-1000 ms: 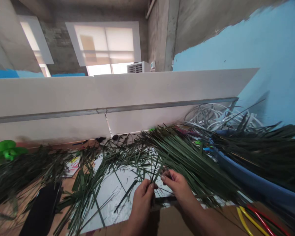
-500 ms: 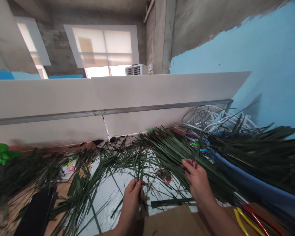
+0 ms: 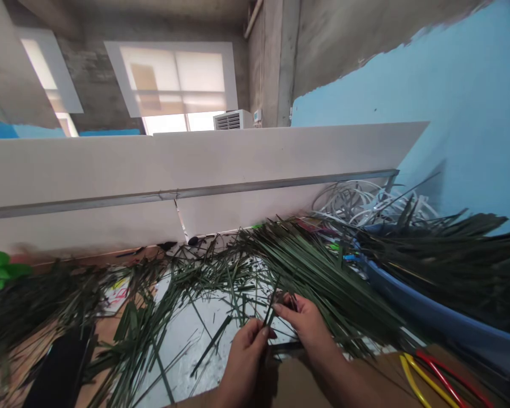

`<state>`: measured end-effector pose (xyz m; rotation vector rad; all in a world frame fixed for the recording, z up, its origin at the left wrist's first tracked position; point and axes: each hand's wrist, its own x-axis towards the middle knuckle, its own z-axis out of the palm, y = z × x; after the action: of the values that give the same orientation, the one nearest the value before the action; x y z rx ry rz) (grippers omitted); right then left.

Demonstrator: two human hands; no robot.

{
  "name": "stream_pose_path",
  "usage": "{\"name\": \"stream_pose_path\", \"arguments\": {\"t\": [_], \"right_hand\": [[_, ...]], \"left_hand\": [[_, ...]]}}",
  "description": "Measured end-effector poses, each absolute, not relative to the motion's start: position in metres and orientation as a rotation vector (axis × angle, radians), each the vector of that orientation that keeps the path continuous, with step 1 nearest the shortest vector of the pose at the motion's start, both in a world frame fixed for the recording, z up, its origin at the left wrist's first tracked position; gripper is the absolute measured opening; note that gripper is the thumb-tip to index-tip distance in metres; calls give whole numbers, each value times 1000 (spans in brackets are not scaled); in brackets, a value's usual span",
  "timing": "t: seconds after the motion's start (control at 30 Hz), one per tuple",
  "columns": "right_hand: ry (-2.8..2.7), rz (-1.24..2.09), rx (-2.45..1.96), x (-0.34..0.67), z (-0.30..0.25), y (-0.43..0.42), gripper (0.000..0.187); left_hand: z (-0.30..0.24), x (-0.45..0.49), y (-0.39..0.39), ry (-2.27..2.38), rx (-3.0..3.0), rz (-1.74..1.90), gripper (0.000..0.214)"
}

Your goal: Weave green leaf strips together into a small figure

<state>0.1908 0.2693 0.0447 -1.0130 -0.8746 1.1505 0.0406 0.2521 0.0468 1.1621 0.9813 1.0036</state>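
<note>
My left hand (image 3: 250, 350), low in the middle, pinches a narrow green leaf strip (image 3: 271, 306) that points upward from the fingertips. Close beside it, to the right, my right hand (image 3: 306, 324) has its fingers curled together near that strip. Something dark lies at those fingers, too small and shaded to make out. Under the hands is a pale work surface (image 3: 195, 328) strewn with cut strips. Behind my right hand lies a thick bundle of long green leaves (image 3: 306, 266). A broad dark strip (image 3: 284, 348) lies flat just below the hands, partly hidden by them.
A blue tub (image 3: 408, 294) full of dark leaves stands at the right. White coiled strapping (image 3: 357, 201) is heaped behind it. Red and yellow handles (image 3: 433, 377) rest at lower right. A black flat object (image 3: 59, 368) lies at left, and a white partition (image 3: 221, 158) stands behind.
My right hand has moved left and down, coming close to my left hand. My left hand has shifted slightly right and down. The view has turned a little.
</note>
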Motion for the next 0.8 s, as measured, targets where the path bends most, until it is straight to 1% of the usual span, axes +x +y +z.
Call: {"name": "stream_pose_path", "arguments": {"t": [0.1, 0.3, 0.43, 0.57, 0.7, 0.8], "right_hand": [[-797, 1097, -1028, 197, 47, 271, 41], [-632, 970, -1030, 216, 55, 278, 45], [-620, 1006, -1023, 212, 54, 276, 44], [-720, 1140, -1021, 197, 52, 269, 41], [-809, 1143, -1028, 198, 49, 268, 37], [-877, 1175, -1031, 201, 46, 271, 38]], "left_hand": [[47, 41, 250, 969, 1162, 963, 41], [42, 42, 253, 906, 1019, 926, 50], [36, 40, 259, 893, 1033, 958, 52], [29, 41, 260, 843, 968, 959, 46], [21, 42, 258, 759, 783, 985, 34], [20, 42, 259, 738, 789, 987, 36]]}}
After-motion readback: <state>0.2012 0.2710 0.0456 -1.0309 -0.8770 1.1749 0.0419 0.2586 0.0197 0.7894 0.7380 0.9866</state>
